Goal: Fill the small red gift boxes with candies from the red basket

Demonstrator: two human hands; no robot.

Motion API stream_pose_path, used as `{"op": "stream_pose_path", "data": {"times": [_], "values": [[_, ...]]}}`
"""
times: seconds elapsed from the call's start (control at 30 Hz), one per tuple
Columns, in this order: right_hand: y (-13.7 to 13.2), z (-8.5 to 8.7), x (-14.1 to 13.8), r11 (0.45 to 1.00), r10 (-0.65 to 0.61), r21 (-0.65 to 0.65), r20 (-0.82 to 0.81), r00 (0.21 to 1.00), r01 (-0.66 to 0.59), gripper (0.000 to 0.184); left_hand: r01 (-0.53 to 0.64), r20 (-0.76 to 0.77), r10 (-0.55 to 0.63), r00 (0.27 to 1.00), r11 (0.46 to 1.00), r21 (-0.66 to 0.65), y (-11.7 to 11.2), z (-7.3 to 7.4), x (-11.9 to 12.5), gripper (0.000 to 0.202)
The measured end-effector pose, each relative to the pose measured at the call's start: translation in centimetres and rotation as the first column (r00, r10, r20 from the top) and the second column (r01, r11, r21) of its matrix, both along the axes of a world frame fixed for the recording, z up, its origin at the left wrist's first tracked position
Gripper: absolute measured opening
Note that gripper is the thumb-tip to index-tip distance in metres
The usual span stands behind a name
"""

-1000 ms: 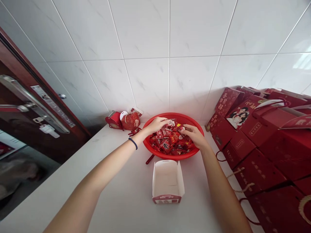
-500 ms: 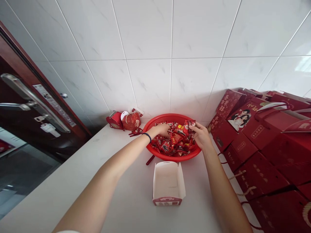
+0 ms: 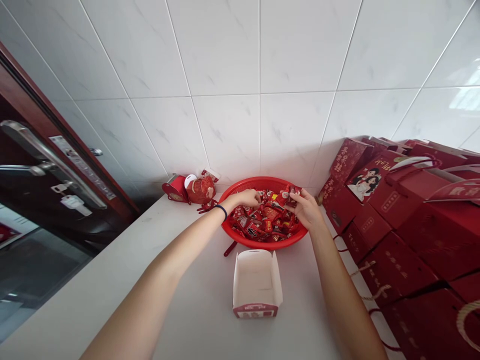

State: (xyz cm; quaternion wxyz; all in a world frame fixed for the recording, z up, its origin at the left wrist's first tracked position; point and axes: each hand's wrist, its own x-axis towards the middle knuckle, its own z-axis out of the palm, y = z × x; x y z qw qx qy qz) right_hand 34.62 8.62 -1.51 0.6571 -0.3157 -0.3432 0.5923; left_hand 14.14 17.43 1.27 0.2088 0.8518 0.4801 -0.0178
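A red plastic basket (image 3: 264,245) full of red wrapped candies (image 3: 270,215) stands against the tiled wall. My left hand (image 3: 249,198), with a dark band on its wrist, reaches into the basket's left side. Its fingers are curled among the wrappers, and whatever they grip is hidden. At the right rim, my right hand (image 3: 306,207) pinches a small dark red candy packet (image 3: 294,193) between thumb and fingers. In front of the basket sits an open paper box (image 3: 256,280), white inside with a red printed front edge.
Stacked red gift boxes (image 3: 397,235) with rope handles line the right side. A small red box (image 3: 176,190) and a round red packet (image 3: 201,190) stand left of the basket. At far left is a dark door with a metal handle (image 3: 56,160) and keys (image 3: 75,204).
My left hand's fingers have curled in more among the candies. The right hand keeps its packet at the rim. The whole view has shifted slightly.
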Motion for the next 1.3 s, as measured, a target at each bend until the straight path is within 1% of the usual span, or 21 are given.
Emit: {"op": "stream_pose_path", "data": {"times": [0.07,0.13,0.23,0.3,0.4,0.53,0.6,0.63,0.67,0.7,0.73,0.77,0.8,0.83,0.87,0.9,0.93,1.03,1.13,1.23,1.3], "values": [[0.0,0.1,0.0,1.000,-0.002,0.006,-0.004,1.000,0.002,0.033,0.021,0.093,-0.019,0.995,1.000,-0.021,0.0,0.5,-0.8,0.026],[0.0,0.1,0.0,1.000,-0.017,0.014,-0.012,1.000,0.018,0.031,0.055,0.199,-0.051,0.979,0.998,-0.013,0.0,1.1,-1.3,0.027],[-0.1,0.5,0.2,1.000,0.021,0.014,-0.022,1.000,-0.021,0.027,0.098,0.358,-0.105,0.928,0.994,0.037,-0.6,1.8,-1.7,0.028],[-0.4,0.8,0.3,0.996,0.082,0.017,-0.007,0.997,-0.082,0.026,0.109,0.519,-0.129,0.845,0.992,0.069,-1.2,2.2,-1.6,0.027],[-0.9,1.5,0.2,0.991,0.129,0.016,0.029,0.991,-0.129,0.025,0.091,0.722,-0.128,0.680,0.992,0.090,-2.6,2.4,-0.9,0.025],[-1.6,2.3,0.1,0.987,0.158,-0.013,0.047,0.986,-0.157,0.034,0.044,0.813,-0.115,0.571,0.993,0.109,-4.3,2.3,0.6,0.026],[-1.8,2.8,0.5,0.993,0.118,-0.006,0.042,0.992,-0.117,0.037,0.017,0.839,-0.083,0.538,0.996,0.088,-4.6,2.1,1.4,0.036],[-1.9,3.0,0.8,0.997,0.079,0.006,0.039,0.996,-0.079,0.037,0.009,0.833,-0.073,0.549,0.997,0.081,-4.7,2.0,1.7,0.042],[-2.0,3.2,1.2,0.999,0.035,0.021,0.038,0.999,-0.036,0.037,0.017,0.802,-0.077,0.593,0.996,0.083,-4.7,1.8,2.0,0.046],[-2.0,3.3,1.6,0.999,-0.008,0.035,0.037,0.999,0.006,0.036,0.054,0.736,-0.104,0.669,0.994,0.091,-4.6,1.6,2.3,0.047],[-2.1,3.5,2.1,0.998,-0.047,0.049,0.039,0.998,0.045,0.036,0.122,0.628,-0.156,0.762,0.988,0.098,-4.6,1.3,2.5,0.045],[-2.1,3.6,2.5,0.995,-0.081,0.063,0.043,0.996,0.078,0.036,0.208,0.477,-0.225,0.850,0.974,0.089,-4.5,1.0,2.8,0.044],[-2.2,3.7,2.8,0.992,-0.108,0.078,0.051,0.993,0.104,0.035,0.294,0.304,-0.297,0.905,0.954,0.056,-4.5,0.6,3.1,0.043],[-2.4,3.8,3.1,0.988,-0.130,0.096,0.065,0.989,0.123,0.034,0.358,0.143,-0.356,0.923,0.934,0.012,-4.4,0.1,3.4,0.043],[-2.5,3.9,3.3,0.984,-0.145,0.115,0.080,0.986,0.136,0.033,0.395,0.018,-0.395,0.919,0.918,-0.028,-4.4,-0.4,3.8,0.044],[-2.7,4.0,3.4,0.981,-0.154,0.131,0.097,0.983,0.141,0.033,0.408,-0.066,-0.411,0.909,0.911,-0.053,-4.4,-0.8,4.1,0.042],[-2.8,4.1,3.5,0.980,-0.157,0.143,0.114,0.981,0.140,0.033,0.405,-0.112,-0.410,0.905,0.912,-0.066,-4.4,-1.2,4.4,0.038],[-3.3,4.5,3.2,0.980,-0.152,0.152,0.156,0.976,0.128,0.034,0.372,-0.135,-0.378,0.916,0.926,-0.068,-4.4,-1.8,4.8,0.019],[-3.6,4.9,2.8,0.981,-0.162,0.138,0.174,0.971,0.139,0.036,0.341,-0.098,-0.343,0.934,0.939,-0.037,-4.5,-1.3,4.3,0.008],[-3.9,5.2,2.6,0.980,-0.168,0.138,0.185,0.968,0.144,0.036,0.315,-0.005,-0.315,0.949,0.949,0.006,-4.8,-0.1,3.0,0.013],[-4.2,5.4,2.5,0.980,-0.162,0.150,0.194,0.968,0.134,0.034,0.263,0.135,-0.269,0.954,0.963,0.057,-5.4,0.7,1.8,0.019]]}}
